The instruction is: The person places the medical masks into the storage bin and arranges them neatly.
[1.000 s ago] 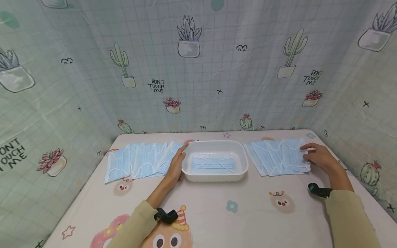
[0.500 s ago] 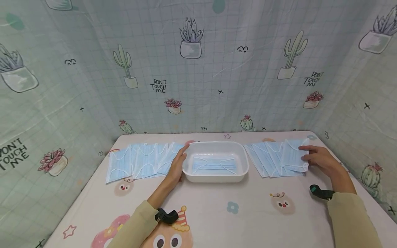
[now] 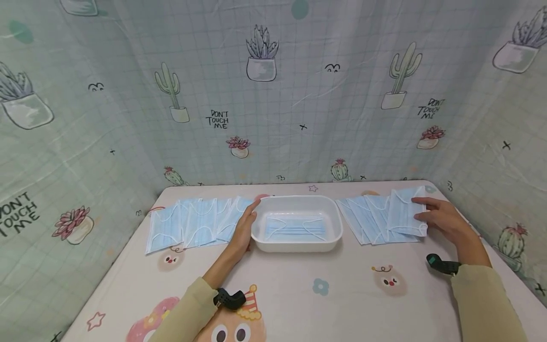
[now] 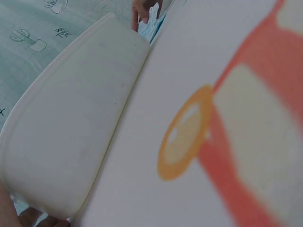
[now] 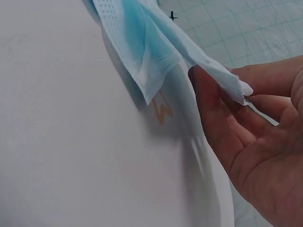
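Note:
My left hand (image 3: 242,228) grips the left side of a white plastic tub (image 3: 295,246); in the left wrist view its fingers (image 4: 29,217) curl at the tub's lower corner. Inside the tub lies a blue face mask (image 3: 295,228) with white ear loops. At the right end of a fanned row of masks (image 3: 363,218), my right hand (image 3: 444,219) pinches the edge of the topmost face mask (image 3: 405,213). The right wrist view shows thumb and fingers on either side of that mask's edge (image 5: 215,71), which is raised off the table.
Another overlapping row of blue masks (image 3: 198,221) lies left of the tub, close to my left hand. A pale cloth with cartoon prints covers the table (image 3: 290,294). Behind and on both sides hangs a curtain (image 3: 282,104) printed with cacti.
My right hand has pinched the end mask and lifted its right edge; the mask has risen and separated a little from the row. My left hand and the tub have stayed in place.

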`<state>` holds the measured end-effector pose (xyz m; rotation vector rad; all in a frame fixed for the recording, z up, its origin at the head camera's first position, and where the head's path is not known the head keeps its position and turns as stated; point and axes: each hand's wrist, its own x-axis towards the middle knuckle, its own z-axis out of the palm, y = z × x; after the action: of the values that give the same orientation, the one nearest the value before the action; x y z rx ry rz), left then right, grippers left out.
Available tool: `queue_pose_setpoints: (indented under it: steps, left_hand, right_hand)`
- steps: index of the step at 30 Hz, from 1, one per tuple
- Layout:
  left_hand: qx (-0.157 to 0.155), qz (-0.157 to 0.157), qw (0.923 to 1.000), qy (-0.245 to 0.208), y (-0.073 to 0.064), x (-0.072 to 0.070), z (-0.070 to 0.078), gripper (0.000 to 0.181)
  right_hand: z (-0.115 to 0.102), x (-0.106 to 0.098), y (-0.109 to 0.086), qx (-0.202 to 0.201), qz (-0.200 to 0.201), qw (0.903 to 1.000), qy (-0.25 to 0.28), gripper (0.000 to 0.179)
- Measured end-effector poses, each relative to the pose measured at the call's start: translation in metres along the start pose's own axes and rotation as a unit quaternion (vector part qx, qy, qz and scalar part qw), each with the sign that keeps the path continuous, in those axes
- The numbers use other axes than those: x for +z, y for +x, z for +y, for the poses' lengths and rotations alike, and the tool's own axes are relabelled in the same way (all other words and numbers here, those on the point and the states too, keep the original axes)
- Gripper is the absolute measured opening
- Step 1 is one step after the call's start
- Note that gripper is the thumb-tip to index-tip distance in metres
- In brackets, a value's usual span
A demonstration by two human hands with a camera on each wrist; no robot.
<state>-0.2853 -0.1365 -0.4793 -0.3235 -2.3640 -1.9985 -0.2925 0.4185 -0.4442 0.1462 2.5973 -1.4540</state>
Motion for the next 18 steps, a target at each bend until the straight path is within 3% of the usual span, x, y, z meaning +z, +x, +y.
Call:
queue_pose_setpoints:
  steps: [18]
  left_hand:
    - [-0.002, -0.006, 1.0000, 0.000, 0.000, -0.001, -0.001, 0.050]
  right_hand:
    - [-0.023, 0.000, -0.001, -0.036, -0.016, 0.9963, 0.077, 0.074]
